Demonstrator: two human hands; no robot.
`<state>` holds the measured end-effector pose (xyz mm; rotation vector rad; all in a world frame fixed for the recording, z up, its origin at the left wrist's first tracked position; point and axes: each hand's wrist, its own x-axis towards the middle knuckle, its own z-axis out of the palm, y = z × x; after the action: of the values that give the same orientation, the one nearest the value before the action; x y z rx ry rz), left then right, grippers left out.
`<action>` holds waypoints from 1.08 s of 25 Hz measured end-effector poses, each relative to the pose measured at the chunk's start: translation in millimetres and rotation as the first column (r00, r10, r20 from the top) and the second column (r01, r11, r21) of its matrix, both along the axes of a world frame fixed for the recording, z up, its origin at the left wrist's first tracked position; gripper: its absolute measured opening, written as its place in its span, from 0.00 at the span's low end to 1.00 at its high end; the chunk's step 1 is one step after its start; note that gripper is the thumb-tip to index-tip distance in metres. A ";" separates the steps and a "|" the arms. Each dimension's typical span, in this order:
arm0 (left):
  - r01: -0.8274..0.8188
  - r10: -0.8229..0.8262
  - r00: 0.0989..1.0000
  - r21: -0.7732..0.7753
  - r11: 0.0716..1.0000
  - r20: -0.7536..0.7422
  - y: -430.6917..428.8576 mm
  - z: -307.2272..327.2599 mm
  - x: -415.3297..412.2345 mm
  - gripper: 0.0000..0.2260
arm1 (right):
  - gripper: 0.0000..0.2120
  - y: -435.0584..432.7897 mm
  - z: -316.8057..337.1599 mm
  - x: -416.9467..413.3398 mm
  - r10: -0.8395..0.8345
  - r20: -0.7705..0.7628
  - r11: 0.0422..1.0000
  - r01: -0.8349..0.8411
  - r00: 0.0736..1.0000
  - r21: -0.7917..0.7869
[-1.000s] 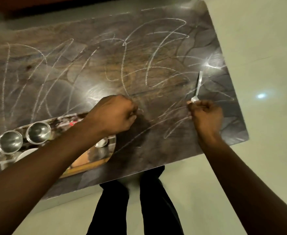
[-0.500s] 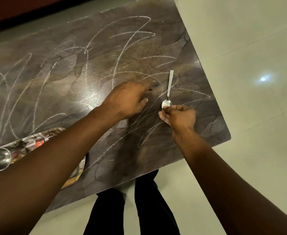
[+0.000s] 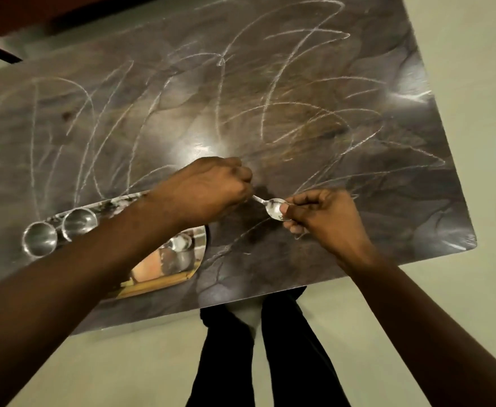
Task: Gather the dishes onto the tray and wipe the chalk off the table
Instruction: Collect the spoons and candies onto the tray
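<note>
Head camera, looking straight down at both hands over the near part of the table (image 3: 387, 201).

The left hand (image 3: 208, 192) comes in from 8 o'clock on a long bare forearm. It's balled into a fist, knuckles up, fingers curled round the handle end of the spoon (image 3: 273, 208). The right hand (image 3: 326, 218) reaches in from 5 o'clock, wrist bent a little, with its thumb and fingertips pinching the spoon's bowl. So the spoon bridges the two hands, handle pointing to 10 o'clock and bowl to 4 o'clock, just right of the middle of the picture. Can't tell whether it's lifted or touching the tabletop.

The table is dark and glossy with a marbled pattern, and white chalk lines (image 3: 270, 113) loop and scribble over nearly all of it, from 9 o'clock round to 3 o'clock. A light glares off it right at 12 o'clock from the left hand.

The shiny tray (image 3: 153, 284) sits at 8 o'clock, partly hidden under the left forearm. On its far edge there's a steel cup (image 3: 40, 239), with a second cup (image 3: 79, 220) just beside it. Another small steel vessel (image 3: 182, 251) peeks out below the forearm.

Pale floor (image 3: 475, 289) runs from 3 to 6 o'clock, and dark trouser legs (image 3: 285, 348) stand at 6 o'clock against the table's edge.
</note>
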<state>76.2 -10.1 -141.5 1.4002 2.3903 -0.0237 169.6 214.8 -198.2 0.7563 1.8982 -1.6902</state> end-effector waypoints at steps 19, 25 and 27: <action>-0.459 0.469 0.881 -0.126 0.880 0.065 -160.9 -19.0 131.2 0.06 | 0.04 -164.3 0.1 41.3 0.478 0.008 0.834 -0.457 0.878 0.307; -0.468 0.471 0.879 -0.049 0.882 0.072 -170.9 -28.5 137.8 0.10 | 0.04 -176.7 -6.9 45.6 0.573 -0.014 0.734 -0.505 0.820 0.454; -0.468 0.468 0.882 -0.001 0.884 0.060 -173.4 -29.6 134.8 0.11 | 0.03 -180.0 -8.3 45.6 0.589 -0.015 0.710 -0.509 0.808 0.487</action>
<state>211.0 -183.5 -171.0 0.7782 2.6158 0.1574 215.2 34.8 -206.6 0.1409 2.3796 -0.9529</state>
